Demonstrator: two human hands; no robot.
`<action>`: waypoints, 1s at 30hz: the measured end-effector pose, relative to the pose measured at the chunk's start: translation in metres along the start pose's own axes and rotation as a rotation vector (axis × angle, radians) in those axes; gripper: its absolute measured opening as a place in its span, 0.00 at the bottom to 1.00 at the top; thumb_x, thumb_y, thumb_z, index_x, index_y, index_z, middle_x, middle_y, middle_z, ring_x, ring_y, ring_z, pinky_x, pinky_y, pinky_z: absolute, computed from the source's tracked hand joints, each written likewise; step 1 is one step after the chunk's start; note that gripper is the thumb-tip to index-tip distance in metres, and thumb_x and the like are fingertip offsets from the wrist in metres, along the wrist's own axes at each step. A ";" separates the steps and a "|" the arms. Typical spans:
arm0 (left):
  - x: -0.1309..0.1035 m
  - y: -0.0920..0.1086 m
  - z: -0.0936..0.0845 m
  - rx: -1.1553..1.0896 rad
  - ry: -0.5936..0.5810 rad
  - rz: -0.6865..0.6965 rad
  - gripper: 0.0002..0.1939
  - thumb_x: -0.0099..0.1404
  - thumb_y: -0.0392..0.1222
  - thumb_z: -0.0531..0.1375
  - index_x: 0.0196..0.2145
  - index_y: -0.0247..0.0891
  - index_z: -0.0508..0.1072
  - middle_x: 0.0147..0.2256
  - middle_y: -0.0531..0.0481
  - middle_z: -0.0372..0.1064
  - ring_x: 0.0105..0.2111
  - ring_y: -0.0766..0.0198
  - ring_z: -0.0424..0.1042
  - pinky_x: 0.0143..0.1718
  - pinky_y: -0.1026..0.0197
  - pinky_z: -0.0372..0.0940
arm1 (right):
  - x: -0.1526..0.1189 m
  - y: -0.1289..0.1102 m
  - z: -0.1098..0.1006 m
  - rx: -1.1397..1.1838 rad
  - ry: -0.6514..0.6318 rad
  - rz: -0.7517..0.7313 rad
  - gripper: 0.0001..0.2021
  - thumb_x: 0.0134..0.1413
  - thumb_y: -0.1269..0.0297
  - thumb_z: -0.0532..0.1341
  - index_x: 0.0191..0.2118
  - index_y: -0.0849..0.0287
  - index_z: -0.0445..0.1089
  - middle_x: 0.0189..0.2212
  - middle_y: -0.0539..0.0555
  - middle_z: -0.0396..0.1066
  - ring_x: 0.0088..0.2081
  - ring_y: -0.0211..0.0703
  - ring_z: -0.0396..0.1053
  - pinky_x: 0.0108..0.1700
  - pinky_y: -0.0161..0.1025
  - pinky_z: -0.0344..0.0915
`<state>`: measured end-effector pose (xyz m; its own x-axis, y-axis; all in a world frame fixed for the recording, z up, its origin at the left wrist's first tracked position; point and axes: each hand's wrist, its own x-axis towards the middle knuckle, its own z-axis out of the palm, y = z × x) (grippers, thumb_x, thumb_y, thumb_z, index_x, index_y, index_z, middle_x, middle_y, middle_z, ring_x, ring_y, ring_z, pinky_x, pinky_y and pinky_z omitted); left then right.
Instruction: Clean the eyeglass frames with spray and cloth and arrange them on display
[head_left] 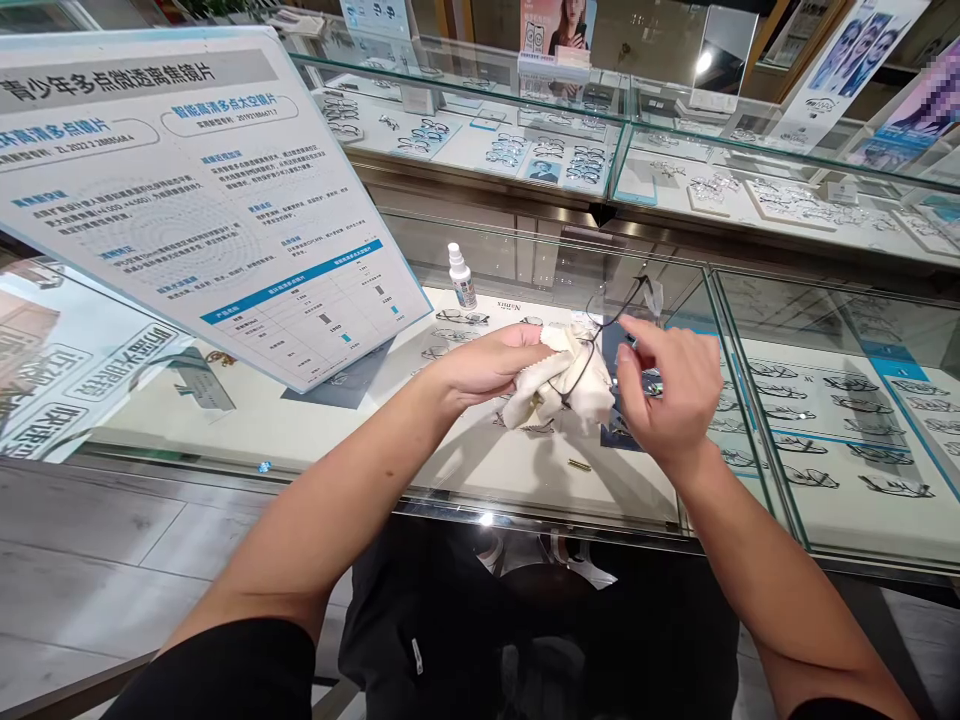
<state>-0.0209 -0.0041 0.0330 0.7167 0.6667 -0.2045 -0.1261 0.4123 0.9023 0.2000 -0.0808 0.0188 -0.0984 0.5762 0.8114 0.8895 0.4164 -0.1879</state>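
Pinching cream cloth [598, 392] against the glasses [589, 349], my left hand [491, 362] should be pressing lightly, while my right hand [673, 382] is hovering half-curled, hold unclear.

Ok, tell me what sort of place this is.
Most likely an optician's shop: rows of glasses lie in glass display cases, and the Chinese heading on the large board is about lenses.
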 end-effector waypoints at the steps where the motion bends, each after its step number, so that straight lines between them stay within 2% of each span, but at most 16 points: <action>1: 0.000 0.000 0.001 -0.001 0.018 0.026 0.10 0.55 0.42 0.77 0.31 0.36 0.82 0.30 0.45 0.79 0.28 0.61 0.75 0.30 0.62 0.68 | 0.001 -0.002 -0.001 0.057 0.008 0.045 0.13 0.75 0.61 0.59 0.53 0.54 0.80 0.28 0.52 0.73 0.32 0.46 0.67 0.44 0.48 0.58; 3: 0.001 -0.001 0.002 0.030 0.046 0.077 0.11 0.56 0.43 0.77 0.33 0.36 0.83 0.31 0.46 0.79 0.29 0.61 0.75 0.31 0.62 0.67 | 0.002 -0.007 -0.003 0.242 -0.022 0.173 0.12 0.74 0.57 0.60 0.48 0.53 0.80 0.29 0.52 0.72 0.33 0.45 0.67 0.45 0.48 0.61; 7: 0.003 -0.005 0.007 0.153 0.050 0.178 0.13 0.61 0.47 0.76 0.37 0.36 0.83 0.33 0.47 0.79 0.30 0.63 0.73 0.32 0.63 0.66 | 0.005 -0.011 0.001 0.720 -0.213 0.526 0.15 0.70 0.46 0.66 0.48 0.51 0.81 0.30 0.51 0.71 0.33 0.45 0.65 0.40 0.45 0.63; 9: 0.006 -0.009 0.009 0.188 0.050 0.216 0.14 0.62 0.47 0.76 0.41 0.36 0.84 0.36 0.47 0.81 0.34 0.61 0.75 0.36 0.62 0.68 | 0.006 -0.007 0.007 0.842 -0.255 0.669 0.18 0.65 0.41 0.69 0.46 0.51 0.82 0.32 0.53 0.73 0.32 0.44 0.62 0.36 0.44 0.61; 12: 0.010 -0.014 0.011 0.209 0.061 0.249 0.15 0.62 0.46 0.76 0.43 0.37 0.83 0.39 0.46 0.81 0.39 0.59 0.76 0.42 0.61 0.70 | 0.005 0.001 0.015 0.928 -0.260 0.806 0.21 0.59 0.38 0.72 0.40 0.52 0.83 0.34 0.53 0.75 0.30 0.42 0.58 0.33 0.42 0.57; 16: 0.013 -0.017 0.010 0.214 0.038 0.262 0.16 0.62 0.47 0.76 0.44 0.36 0.82 0.38 0.46 0.80 0.40 0.58 0.76 0.46 0.59 0.70 | 0.004 0.004 0.021 1.102 -0.290 0.897 0.20 0.53 0.40 0.76 0.38 0.51 0.84 0.32 0.51 0.73 0.29 0.39 0.56 0.34 0.42 0.56; 20: 0.012 -0.017 0.007 0.259 -0.032 0.247 0.21 0.64 0.50 0.75 0.49 0.35 0.81 0.38 0.47 0.79 0.38 0.60 0.75 0.45 0.59 0.69 | 0.005 0.002 0.023 1.183 -0.271 0.949 0.20 0.50 0.41 0.78 0.38 0.52 0.85 0.28 0.50 0.71 0.28 0.38 0.55 0.33 0.40 0.55; 24: 0.010 -0.017 0.002 0.302 -0.033 0.169 0.25 0.64 0.47 0.72 0.56 0.34 0.79 0.43 0.46 0.80 0.40 0.59 0.75 0.46 0.57 0.69 | 0.006 0.003 0.024 1.229 -0.213 0.970 0.20 0.48 0.44 0.80 0.38 0.54 0.86 0.24 0.48 0.66 0.27 0.36 0.53 0.31 0.38 0.52; 26: 0.010 -0.017 0.000 0.266 -0.024 0.148 0.24 0.64 0.46 0.70 0.56 0.36 0.80 0.45 0.46 0.81 0.43 0.58 0.75 0.49 0.57 0.68 | 0.007 0.003 0.024 1.231 -0.202 0.973 0.20 0.48 0.45 0.80 0.39 0.55 0.86 0.22 0.46 0.63 0.27 0.36 0.53 0.30 0.37 0.51; 30: 0.009 -0.017 0.003 0.189 -0.061 0.177 0.24 0.68 0.56 0.68 0.54 0.38 0.81 0.45 0.46 0.80 0.44 0.57 0.76 0.50 0.57 0.69 | 0.008 0.003 0.023 1.228 -0.202 0.965 0.20 0.49 0.45 0.80 0.38 0.55 0.85 0.20 0.45 0.60 0.26 0.36 0.53 0.30 0.37 0.52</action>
<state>-0.0107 -0.0067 0.0169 0.7354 0.6773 -0.0191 -0.1267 0.1652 0.9781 0.1918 -0.0586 0.0121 0.1250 0.9904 0.0597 -0.2310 0.0876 -0.9690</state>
